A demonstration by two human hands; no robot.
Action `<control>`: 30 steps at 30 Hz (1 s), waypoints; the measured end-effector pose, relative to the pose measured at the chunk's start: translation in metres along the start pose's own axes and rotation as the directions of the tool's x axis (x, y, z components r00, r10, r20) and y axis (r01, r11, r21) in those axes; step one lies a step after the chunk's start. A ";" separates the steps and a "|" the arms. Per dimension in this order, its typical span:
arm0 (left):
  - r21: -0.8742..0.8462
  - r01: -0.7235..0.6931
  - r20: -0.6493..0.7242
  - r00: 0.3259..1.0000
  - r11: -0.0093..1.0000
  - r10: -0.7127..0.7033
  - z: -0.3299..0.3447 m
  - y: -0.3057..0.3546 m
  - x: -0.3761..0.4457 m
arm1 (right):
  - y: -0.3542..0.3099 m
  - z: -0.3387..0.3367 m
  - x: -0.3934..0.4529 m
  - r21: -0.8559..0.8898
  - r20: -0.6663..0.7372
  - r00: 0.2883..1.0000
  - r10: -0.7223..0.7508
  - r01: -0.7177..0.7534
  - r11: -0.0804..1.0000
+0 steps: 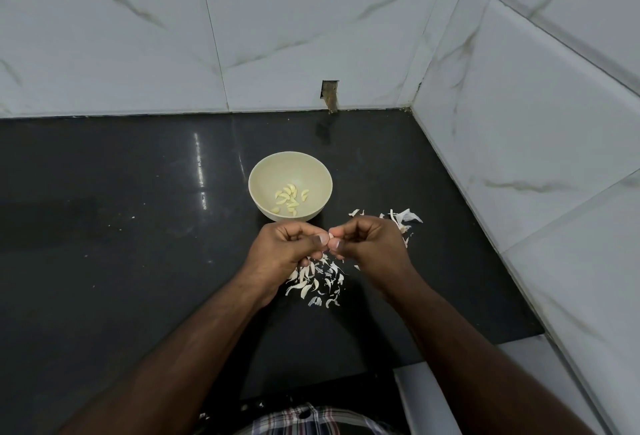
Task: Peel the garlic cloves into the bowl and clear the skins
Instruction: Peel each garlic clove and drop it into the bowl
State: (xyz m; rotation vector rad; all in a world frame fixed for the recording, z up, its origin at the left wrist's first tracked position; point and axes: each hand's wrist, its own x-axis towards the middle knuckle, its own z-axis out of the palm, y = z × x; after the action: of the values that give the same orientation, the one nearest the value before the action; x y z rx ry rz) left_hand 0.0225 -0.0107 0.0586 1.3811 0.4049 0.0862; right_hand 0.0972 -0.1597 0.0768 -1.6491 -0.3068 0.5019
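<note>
On the dark surface (138, 226), head view: bowl (290, 157) holds about a dozen peeled cloves (290, 199). Left hand (287, 244) and right hand (367, 238) pinch one clove (330, 235) between them, mid-peel. Skins (317, 282) not yet cleared.

Both forearms reach forward from the bottom of the view and converge toward the middle, bare to the elbows. The left hand (287, 245) is turned with its back toward the camera, fingers curled inward toward the palm, thumb stretched to the right so its tip meets the other hand. The right hand (369, 240) mirrors it: knuckles up, fingers curled under, thumb and forefinger tips pointing left. The fingertips of the two hands touch at the centre and pinch a small pale clove (330, 235) between them. Both wrists are slightly bent, and the hands sit at about the same height.
</note>
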 end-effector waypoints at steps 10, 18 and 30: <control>-0.053 0.020 -0.068 0.997 0.998 -0.024 0.003 -0.001 0.002 | -0.004 0.002 -0.002 0.006 0.041 0.999 -0.007 0.006 1.000; -0.020 -0.006 0.018 1.000 1.000 0.007 -0.001 0.001 -0.001 | -0.005 0.003 -0.001 0.019 -0.037 0.999 0.001 -0.001 1.000; 0.423 -0.167 -0.071 0.974 0.891 0.216 0.002 0.004 -0.003 | -0.010 0.003 0.001 0.185 0.025 0.977 0.213 -0.214 0.959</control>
State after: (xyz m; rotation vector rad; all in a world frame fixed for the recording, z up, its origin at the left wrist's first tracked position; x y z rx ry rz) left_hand 0.0205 -0.0128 0.0631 1.8441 0.3965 0.2565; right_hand 0.0972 -0.1556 0.0864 -1.5050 -0.0815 0.6773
